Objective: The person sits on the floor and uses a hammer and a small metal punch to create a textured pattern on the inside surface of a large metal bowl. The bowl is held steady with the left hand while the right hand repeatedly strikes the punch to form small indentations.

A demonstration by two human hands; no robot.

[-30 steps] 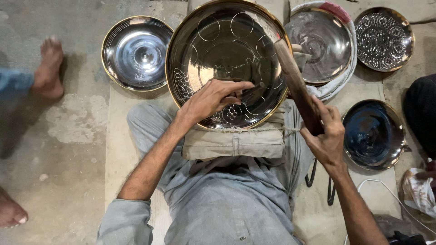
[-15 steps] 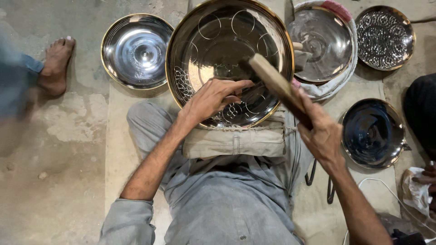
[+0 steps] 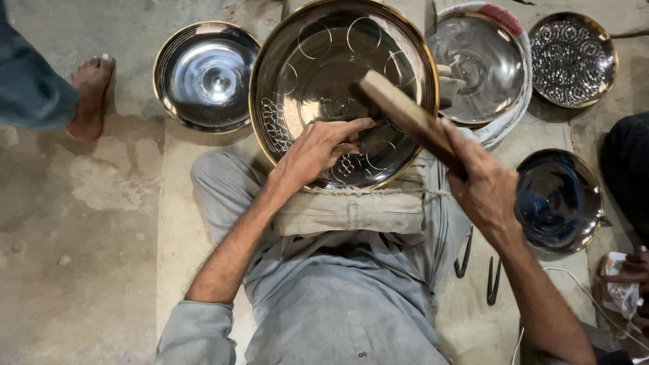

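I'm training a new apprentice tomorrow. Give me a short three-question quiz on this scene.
1. True or false: the right hand grips a wooden mallet.
2. The left hand rests inside: A) the big engraved plate B) the dark bowl C) the dotted plate?
3. What lies on the mat beside the right forearm?

Key: 1 true; 2 A; 3 dark metal tools.

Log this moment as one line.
left hand: on large metal plate, pinching small tool | right hand: gripping wooden mallet over plate | smaller plates around
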